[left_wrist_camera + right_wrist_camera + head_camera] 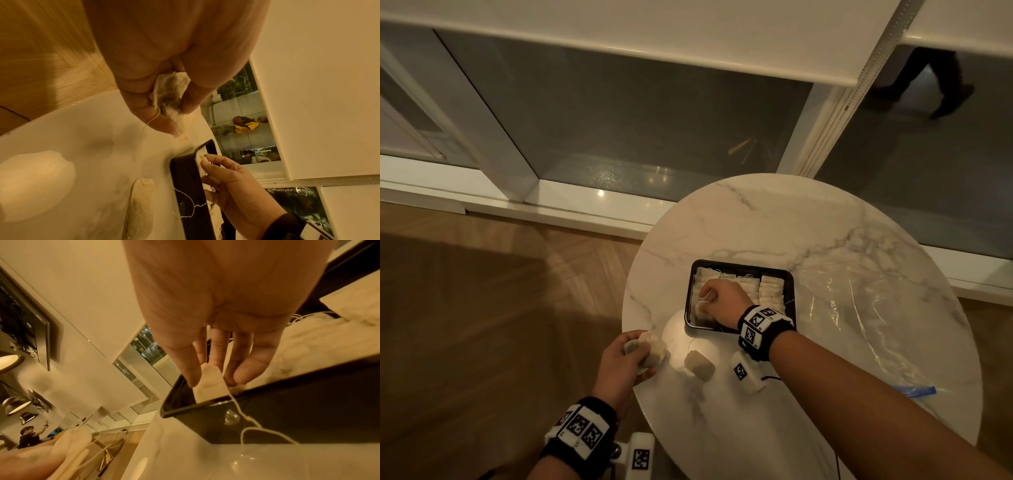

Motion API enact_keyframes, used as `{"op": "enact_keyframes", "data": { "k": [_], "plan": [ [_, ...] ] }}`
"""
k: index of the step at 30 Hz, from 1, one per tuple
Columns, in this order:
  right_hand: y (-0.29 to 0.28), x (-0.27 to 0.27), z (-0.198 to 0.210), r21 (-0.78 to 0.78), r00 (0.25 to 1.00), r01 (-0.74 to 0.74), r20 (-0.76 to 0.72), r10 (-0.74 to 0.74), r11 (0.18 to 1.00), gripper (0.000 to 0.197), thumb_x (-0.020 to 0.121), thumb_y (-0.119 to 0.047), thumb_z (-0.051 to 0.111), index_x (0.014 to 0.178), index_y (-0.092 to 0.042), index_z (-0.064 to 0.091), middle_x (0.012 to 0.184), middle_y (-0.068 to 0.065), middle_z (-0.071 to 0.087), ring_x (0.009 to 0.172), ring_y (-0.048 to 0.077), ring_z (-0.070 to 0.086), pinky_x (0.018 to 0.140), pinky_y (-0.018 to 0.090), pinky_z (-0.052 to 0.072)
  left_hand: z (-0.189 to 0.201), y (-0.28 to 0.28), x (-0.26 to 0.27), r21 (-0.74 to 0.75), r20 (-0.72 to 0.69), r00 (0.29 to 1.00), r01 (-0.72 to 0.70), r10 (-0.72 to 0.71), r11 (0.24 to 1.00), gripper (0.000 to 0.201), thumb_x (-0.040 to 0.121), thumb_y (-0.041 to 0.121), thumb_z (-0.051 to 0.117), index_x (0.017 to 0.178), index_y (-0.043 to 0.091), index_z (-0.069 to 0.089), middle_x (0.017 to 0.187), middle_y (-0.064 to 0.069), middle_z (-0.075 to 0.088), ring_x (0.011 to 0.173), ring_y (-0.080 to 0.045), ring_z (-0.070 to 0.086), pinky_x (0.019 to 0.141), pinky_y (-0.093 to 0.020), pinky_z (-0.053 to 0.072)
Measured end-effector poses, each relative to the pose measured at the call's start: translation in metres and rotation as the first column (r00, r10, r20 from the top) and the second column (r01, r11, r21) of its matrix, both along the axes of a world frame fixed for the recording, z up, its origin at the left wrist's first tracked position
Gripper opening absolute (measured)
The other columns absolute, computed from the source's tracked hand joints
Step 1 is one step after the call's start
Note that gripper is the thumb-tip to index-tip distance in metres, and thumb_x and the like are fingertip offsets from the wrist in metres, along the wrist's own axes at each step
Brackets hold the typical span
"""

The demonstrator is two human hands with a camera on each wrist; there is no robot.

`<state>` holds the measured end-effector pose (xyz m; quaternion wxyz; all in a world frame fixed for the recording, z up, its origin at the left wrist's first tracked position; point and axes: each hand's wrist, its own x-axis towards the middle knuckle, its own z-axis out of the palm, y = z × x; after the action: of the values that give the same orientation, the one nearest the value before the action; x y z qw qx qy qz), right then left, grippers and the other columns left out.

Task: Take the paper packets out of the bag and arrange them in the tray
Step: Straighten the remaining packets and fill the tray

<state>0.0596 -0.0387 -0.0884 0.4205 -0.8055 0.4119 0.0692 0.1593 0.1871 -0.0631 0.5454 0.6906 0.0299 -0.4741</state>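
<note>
Right hand (717,301) pinching a paper packet (210,384) inside the black tray (789,281), left hand (625,363) gripping several packets (650,347) at table edge (756,212), loose packet (699,365) between them

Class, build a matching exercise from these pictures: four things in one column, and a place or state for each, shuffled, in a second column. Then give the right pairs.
Things
1. left hand
2. right hand
3. loose packet
4. clear plastic bag

Places or states
A. lies flat on the table, right of the tray
B. lies on the table between the two hands
C. holds a bunch of packets at the table's edge
D. pinches a packet inside the black tray

Pairs: 1-C, 2-D, 3-B, 4-A
</note>
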Motion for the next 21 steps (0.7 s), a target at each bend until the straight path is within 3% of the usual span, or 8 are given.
{"op": "enact_keyframes", "data": {
  "k": [7, 16, 21],
  "plan": [
    [0.0026, -0.0017, -0.0057, -0.039, 0.987, -0.094, -0.134, 0.088, 0.995, 0.033, 0.077, -0.021, 0.073, 0.106, -0.031, 0.064, 0.116, 0.0, 0.065, 0.103, 0.019, 0.064, 0.087, 0.035, 0.057, -0.0004, 0.0029, -0.0023, 0.004, 0.01, 1.0, 0.009, -0.009, 1.0, 0.017, 0.096, 0.006, 0.059, 0.111, 0.012, 0.065, 0.114, -0.014, 0.067, 0.1, -0.03, 0.067, 0.068, -0.034, 0.058],
    [0.0023, 0.002, -0.0066, -0.05, 0.965, -0.201, -0.185, 0.189, 0.978, 0.035, 0.082, -0.013, 0.066, 0.115, -0.025, 0.062, 0.127, 0.007, 0.061, 0.111, 0.026, 0.061, 0.092, 0.035, 0.053, -0.001, 0.0094, -0.0044, -0.002, 0.018, 1.0, 0.003, -0.003, 1.0, 0.016, 0.096, 0.006, 0.059, 0.11, 0.012, 0.066, 0.115, -0.013, 0.066, 0.103, -0.032, 0.065, 0.073, -0.036, 0.058],
    [0.0025, 0.0035, -0.0064, -0.146, 0.947, -0.258, -0.235, 0.219, 0.955, 0.034, 0.082, -0.013, 0.063, 0.113, -0.027, 0.062, 0.116, 0.004, 0.064, 0.102, 0.026, 0.062, 0.086, 0.037, 0.055, 0.0, 0.0093, -0.0064, 0.0, 0.016, 1.0, -0.006, 0.006, 1.0, 0.016, 0.096, 0.007, 0.06, 0.108, 0.014, 0.066, 0.114, -0.013, 0.066, 0.105, -0.034, 0.065, 0.076, -0.038, 0.059]
  ]
}}
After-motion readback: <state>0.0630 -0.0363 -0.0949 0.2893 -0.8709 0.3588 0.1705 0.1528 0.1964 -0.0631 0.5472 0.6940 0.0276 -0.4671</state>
